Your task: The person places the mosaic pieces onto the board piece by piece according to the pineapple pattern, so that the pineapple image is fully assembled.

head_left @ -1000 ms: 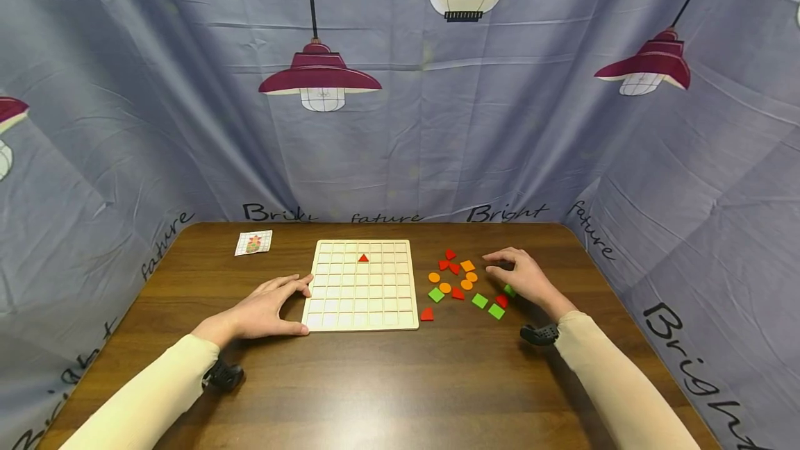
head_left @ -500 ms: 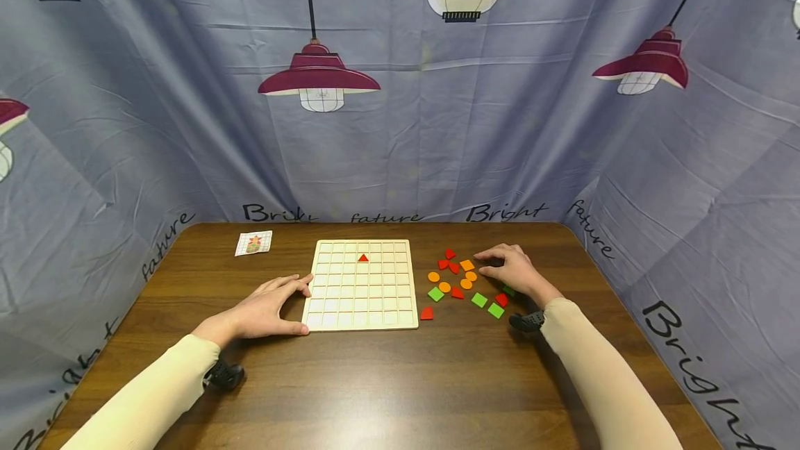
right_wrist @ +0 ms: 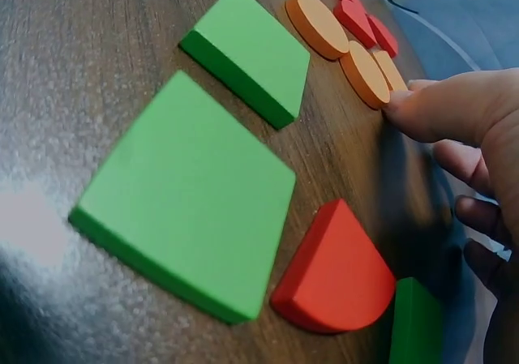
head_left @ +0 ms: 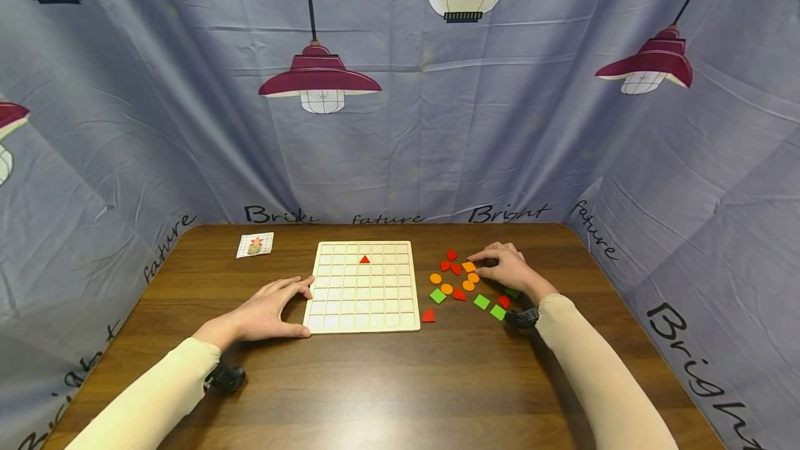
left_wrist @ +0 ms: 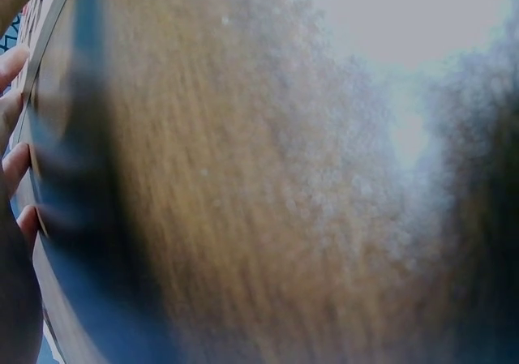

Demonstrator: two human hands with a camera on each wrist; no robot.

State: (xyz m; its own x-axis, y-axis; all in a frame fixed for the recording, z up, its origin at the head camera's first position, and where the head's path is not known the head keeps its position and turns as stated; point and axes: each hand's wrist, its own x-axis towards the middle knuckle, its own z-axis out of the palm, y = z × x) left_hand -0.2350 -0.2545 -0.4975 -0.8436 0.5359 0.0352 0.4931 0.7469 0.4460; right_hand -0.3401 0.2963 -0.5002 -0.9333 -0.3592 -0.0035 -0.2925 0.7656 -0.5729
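Orange square [head_left: 469,267], right of the board [head_left: 387,304]: right grip [head_left: 509,271] has just moved in, thumb and index now narrowly straddling it; can't tell if pinched. Pickup looks within reach. Left grip [head_left: 265,309] spread wide at the board's left edge, nothing held. Orange disc [head_left: 473,278] and red piece [head_left: 455,269] crowd the square, could get nudged. Card [head_left: 255,245] left of the board.

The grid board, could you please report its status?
Left hand touching grid board, left side. Right hand at orange square, pinch unclear. Red triangle on board. Orange discs nearby.
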